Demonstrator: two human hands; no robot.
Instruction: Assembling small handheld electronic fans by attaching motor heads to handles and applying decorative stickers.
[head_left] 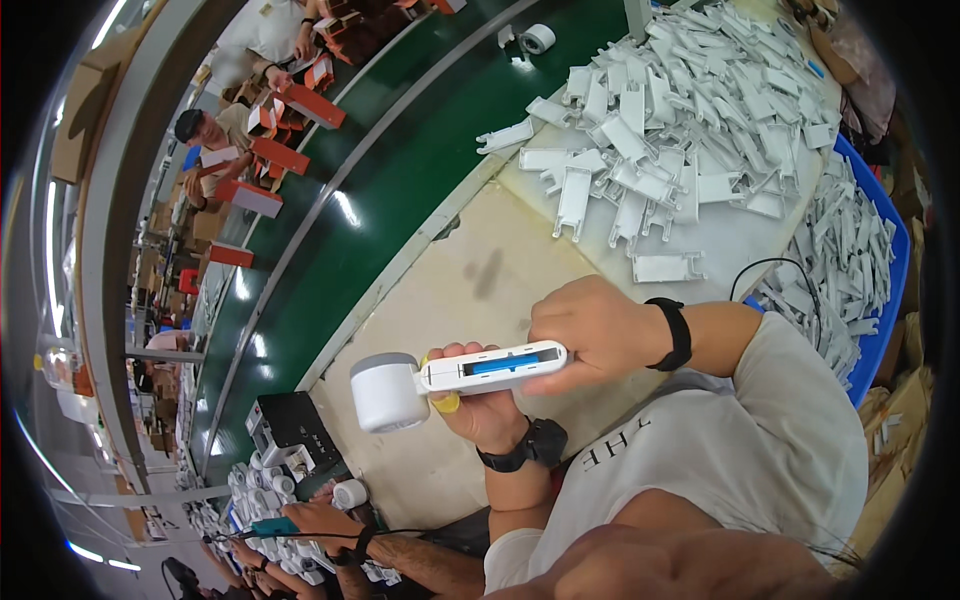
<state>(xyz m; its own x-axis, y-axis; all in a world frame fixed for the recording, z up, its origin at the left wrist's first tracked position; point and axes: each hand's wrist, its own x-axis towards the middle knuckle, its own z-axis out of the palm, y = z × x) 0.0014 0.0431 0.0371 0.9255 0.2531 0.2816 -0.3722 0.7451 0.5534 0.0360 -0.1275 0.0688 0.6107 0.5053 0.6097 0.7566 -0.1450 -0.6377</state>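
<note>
we hold white device [435, 379] over tabletop [470, 265]: left hand [487, 418] curls under handle [455, 373], right hand [585, 330] closes on its right end. blue insert [502, 363] already sits inside; handle face uncovered. loose white pieces [660, 130] heaped far right.

white dark-lettered shirt [720, 450] | black left wristband [525, 446] | black right wristband [675, 334]

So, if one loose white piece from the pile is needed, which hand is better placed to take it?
Probably the right hand: it is at the end of the white handle nearer the pile of white pieces, while the left hand supports the handle from below.
</note>
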